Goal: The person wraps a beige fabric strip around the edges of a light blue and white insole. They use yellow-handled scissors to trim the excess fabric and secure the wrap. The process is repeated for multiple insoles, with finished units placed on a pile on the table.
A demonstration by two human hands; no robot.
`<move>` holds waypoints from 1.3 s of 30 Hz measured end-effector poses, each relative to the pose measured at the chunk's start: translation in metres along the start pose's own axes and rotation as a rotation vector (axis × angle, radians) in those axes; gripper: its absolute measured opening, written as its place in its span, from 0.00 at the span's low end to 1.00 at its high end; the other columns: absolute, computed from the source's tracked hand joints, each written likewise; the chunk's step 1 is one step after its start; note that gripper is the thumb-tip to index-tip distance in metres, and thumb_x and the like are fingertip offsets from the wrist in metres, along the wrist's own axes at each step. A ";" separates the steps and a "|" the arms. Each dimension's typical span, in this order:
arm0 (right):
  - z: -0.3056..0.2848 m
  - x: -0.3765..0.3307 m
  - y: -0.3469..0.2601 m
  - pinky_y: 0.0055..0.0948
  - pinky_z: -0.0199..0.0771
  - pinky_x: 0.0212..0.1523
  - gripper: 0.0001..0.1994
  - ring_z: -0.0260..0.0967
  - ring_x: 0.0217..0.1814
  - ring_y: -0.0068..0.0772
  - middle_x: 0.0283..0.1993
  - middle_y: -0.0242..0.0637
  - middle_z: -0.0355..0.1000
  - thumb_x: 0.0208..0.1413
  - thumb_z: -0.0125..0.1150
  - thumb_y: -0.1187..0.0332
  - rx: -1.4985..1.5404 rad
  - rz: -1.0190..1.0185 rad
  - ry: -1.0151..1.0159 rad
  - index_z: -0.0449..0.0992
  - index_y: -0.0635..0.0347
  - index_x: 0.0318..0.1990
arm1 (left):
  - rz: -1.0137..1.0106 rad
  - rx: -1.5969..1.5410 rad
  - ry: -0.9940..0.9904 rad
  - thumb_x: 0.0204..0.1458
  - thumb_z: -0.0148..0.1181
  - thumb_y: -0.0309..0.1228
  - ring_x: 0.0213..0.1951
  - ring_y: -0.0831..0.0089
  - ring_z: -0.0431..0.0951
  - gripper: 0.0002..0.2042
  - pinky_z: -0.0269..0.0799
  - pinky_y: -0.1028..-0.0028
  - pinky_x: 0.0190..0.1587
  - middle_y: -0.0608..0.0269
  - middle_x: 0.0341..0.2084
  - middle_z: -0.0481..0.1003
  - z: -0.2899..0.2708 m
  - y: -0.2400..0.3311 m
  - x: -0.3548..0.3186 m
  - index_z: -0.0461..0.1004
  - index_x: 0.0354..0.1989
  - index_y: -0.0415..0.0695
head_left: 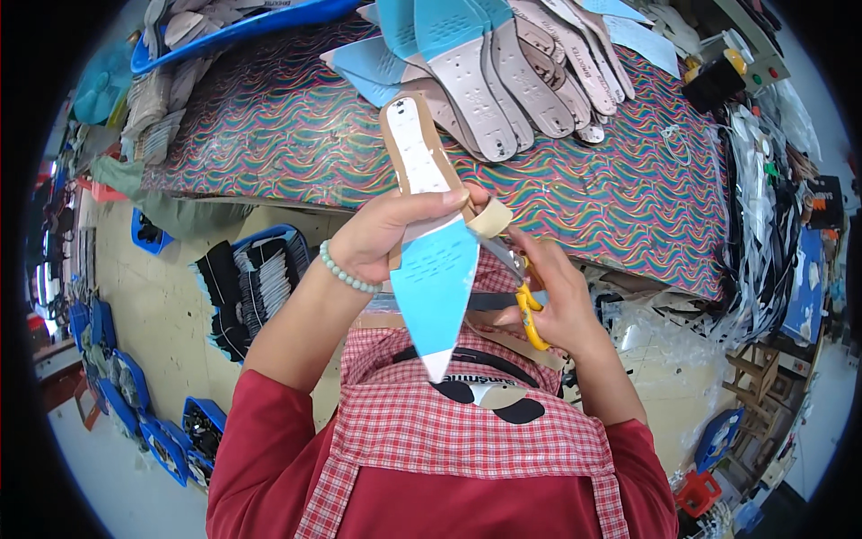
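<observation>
My left hand (395, 229), with a beaded bracelet on its wrist, grips a shoe insole (437, 283) between thumb and fingers. The insole has a pointed blue front with a pale tip, and a white heel part edged by a brown strip (428, 132). At the insole's right edge a pale end of strip (490, 218) curls outward. My right hand (558, 296) holds scissors (530, 314) with yellow handles. Their blades reach up to the curled strip beside the insole. Whether the blades touch the strip I cannot tell.
A table with a wavy, colourful cover (269, 126) lies ahead, bearing a heap of insoles (485, 108) and a blue tray (242, 31). Black straps (763, 207) hang at the right. Left on the floor, a blue crate holds stacked pieces (260, 278); more blue bins (166, 449) stand behind.
</observation>
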State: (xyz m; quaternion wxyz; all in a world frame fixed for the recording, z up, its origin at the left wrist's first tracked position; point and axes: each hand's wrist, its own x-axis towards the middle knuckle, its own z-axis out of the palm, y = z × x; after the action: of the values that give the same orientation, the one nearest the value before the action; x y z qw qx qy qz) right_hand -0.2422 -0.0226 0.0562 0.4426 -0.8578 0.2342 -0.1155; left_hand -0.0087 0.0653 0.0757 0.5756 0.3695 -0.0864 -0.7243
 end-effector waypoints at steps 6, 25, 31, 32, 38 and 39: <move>-0.019 -0.012 0.035 0.32 0.73 0.39 0.36 0.72 0.38 0.34 0.41 0.40 0.72 0.38 0.75 0.65 -0.080 0.150 0.242 0.66 0.55 0.59 | 0.248 0.327 0.196 0.58 0.54 0.37 0.32 0.75 0.79 0.15 0.76 0.76 0.34 0.60 0.31 0.77 0.005 -0.004 0.004 0.73 0.43 0.36; 0.013 0.044 -0.014 0.37 0.68 0.31 0.10 0.70 0.32 0.44 0.30 0.43 0.70 0.59 0.52 0.66 0.066 -0.073 0.025 0.75 0.64 0.36 | 0.754 0.846 0.150 0.61 0.50 0.41 0.45 0.69 0.74 0.19 0.70 0.69 0.46 0.58 0.40 0.74 0.003 -0.028 -0.005 0.70 0.49 0.36; 0.029 0.031 0.001 0.38 0.67 0.26 0.07 0.68 0.26 0.46 0.26 0.41 0.68 0.56 0.56 0.68 -0.147 -0.199 0.098 0.74 0.62 0.32 | 0.830 0.129 -0.344 0.61 0.37 0.56 0.43 0.67 0.73 0.32 0.71 0.60 0.49 0.57 0.45 0.70 0.008 0.021 -0.014 0.57 0.63 0.41; 0.036 0.029 0.006 0.35 0.67 0.24 0.09 0.69 0.23 0.38 0.26 0.37 0.70 0.59 0.54 0.66 -0.181 -0.260 0.141 0.73 0.62 0.32 | 0.904 0.054 -0.376 0.64 0.43 0.41 0.38 0.68 0.74 0.23 0.73 0.66 0.46 0.57 0.38 0.72 0.006 0.020 -0.008 0.59 0.61 0.38; 0.067 0.014 -0.016 0.24 0.72 0.38 0.13 0.72 0.37 0.23 0.36 0.32 0.73 0.64 0.49 0.63 1.400 0.526 -0.379 0.73 0.66 0.41 | 0.655 0.338 -0.456 0.62 0.47 0.40 0.33 0.67 0.74 0.25 0.73 0.64 0.37 0.57 0.34 0.72 0.026 0.018 -0.010 0.58 0.62 0.38; 0.068 0.012 -0.024 0.25 0.72 0.39 0.12 0.72 0.38 0.25 0.37 0.33 0.73 0.63 0.50 0.64 1.218 0.380 -0.358 0.73 0.65 0.42 | 0.554 0.363 -0.497 0.59 0.50 0.40 0.32 0.66 0.76 0.25 0.73 0.65 0.35 0.55 0.34 0.74 0.030 0.012 -0.014 0.60 0.61 0.38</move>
State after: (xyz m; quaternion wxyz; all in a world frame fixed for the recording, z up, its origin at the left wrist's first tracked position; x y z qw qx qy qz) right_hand -0.1972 0.0307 0.0359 0.8932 -0.4041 0.1971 -0.0029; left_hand -0.0173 0.0653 0.1098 0.6359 0.2418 -0.4454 -0.5821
